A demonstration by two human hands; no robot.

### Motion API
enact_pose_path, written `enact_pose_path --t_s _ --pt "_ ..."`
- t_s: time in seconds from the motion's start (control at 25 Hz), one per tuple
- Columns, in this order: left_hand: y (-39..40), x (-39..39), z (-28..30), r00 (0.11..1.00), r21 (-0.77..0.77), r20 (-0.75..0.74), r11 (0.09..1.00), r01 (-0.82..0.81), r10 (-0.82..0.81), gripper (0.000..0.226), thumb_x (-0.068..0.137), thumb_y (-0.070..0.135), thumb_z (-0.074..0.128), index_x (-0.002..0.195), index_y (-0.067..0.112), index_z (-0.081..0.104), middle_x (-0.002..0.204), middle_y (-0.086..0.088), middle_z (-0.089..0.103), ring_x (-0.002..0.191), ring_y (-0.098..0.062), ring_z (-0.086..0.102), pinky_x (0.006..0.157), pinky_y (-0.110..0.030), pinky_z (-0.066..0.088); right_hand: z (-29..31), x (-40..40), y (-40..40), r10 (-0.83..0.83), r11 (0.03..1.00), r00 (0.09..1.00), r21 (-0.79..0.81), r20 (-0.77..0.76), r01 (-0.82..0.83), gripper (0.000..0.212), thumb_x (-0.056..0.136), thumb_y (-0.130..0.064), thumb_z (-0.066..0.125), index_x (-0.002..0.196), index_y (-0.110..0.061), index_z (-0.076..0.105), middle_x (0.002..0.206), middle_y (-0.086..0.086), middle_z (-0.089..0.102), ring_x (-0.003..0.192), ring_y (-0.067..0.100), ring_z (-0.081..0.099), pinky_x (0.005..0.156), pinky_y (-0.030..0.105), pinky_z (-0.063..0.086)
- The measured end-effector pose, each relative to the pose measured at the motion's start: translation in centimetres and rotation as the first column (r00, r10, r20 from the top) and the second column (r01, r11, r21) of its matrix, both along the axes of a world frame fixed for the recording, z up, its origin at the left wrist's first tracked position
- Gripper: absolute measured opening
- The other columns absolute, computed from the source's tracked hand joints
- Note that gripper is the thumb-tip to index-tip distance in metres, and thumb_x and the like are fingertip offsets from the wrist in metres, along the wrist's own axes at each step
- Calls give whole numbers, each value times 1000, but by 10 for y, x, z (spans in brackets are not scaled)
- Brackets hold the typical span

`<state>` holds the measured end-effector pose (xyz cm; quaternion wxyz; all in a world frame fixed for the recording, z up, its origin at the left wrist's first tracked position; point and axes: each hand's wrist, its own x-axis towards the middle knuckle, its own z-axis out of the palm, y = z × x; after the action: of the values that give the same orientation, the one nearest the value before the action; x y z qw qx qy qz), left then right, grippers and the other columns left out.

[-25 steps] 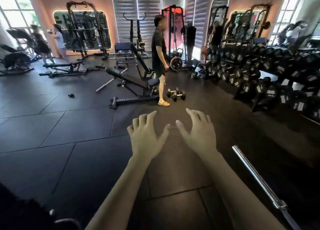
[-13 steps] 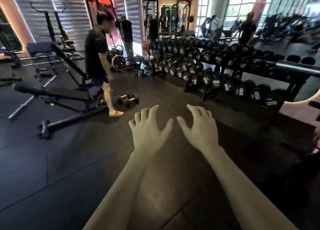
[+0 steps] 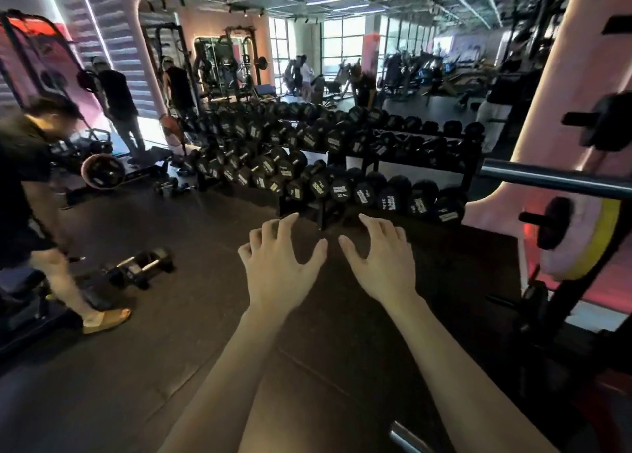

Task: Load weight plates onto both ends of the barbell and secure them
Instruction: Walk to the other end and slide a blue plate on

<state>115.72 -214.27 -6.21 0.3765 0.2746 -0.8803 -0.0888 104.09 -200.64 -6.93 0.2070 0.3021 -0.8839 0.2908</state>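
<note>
view swung rightward since a second ago: bench and open floor gone from centre frame, dumbbell rack (image 3: pixel 342 165) now across the middle, a racked bar (image 3: pixel 554 179) entering from the right edge. both hands carried forward unchanged throughout, held out side by side at centre frame.

left hand (image 3: pixel 280 264) and right hand (image 3: pixel 383 257): empty, fingers spread and slightly bent, palms down, thumbs near one another but not touching, gripping nothing, well clear of any equipment.

task items: yellow-rimmed weight plate (image 3: pixel 588 244) hung at right of frame, below the racked bar, on what looks like a storage peg; dark round plate or peg end (image 3: pixel 554 223) just left of it. short chrome length, possibly the barbell (image 3: pixel 407 439), at bottom edge right of centre.

reading for the task: loading not yet begun; turn toward the right side suggests an approach to the plate store to fetch a first plate.

hidden or unclear: chrome piece cut off by the bottom edge, identity uncertain; ends of the racked bar out of frame; no collars or clips made out anywhere; right edge dark and warped by the lens. standing person (image 3: pixel 30 192) at left edge blurred, loose dumbbells (image 3: pixel 140 268) on the floor beside that person's feet.
</note>
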Motion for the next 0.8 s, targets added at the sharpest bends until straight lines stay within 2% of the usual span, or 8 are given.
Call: enact_pose_path --t_s 0.28,0.44,0.6,0.8 --pt "-124 -167 -22 976 42 55 977 209 -211 74 84 77 33 141 31 43 137 -1 51 126 -27 43 100 -50 35 -16 -132 -101 -164 986 986 27 27 163 63 92 -61 45 144 -25 42 142 -1 48 130 22 42 99 40 41" --pt "-195 -258 -9 950 55 31 949 310 -312 73 84 77 33 141 33 43 137 1 51 126 -25 42 100 -49 35 -2 -199 -157 -277 961 960 23 48 276 63 92 -61 45 144 -25 41 144 -2 46 133 21 40 102 40 39" --pt "-232 -351 -4 906 48 6 905 423 -424 70 86 76 36 140 31 45 135 1 52 123 -24 43 98 -48 36 2 -267 -185 -397 918 917 -11 32 397 60 92 -60 47 142 -27 43 140 -4 51 130 20 44 101 41 42" --pt "-238 -473 -12 827 38 36 828 560 -561 71 86 74 37 141 31 43 136 0 50 125 -25 42 100 -48 34 -3 -371 -192 -483 874 875 -37 26 484 57 93 -58 48 138 -24 47 129 -2 57 121 20 48 97 44 47"
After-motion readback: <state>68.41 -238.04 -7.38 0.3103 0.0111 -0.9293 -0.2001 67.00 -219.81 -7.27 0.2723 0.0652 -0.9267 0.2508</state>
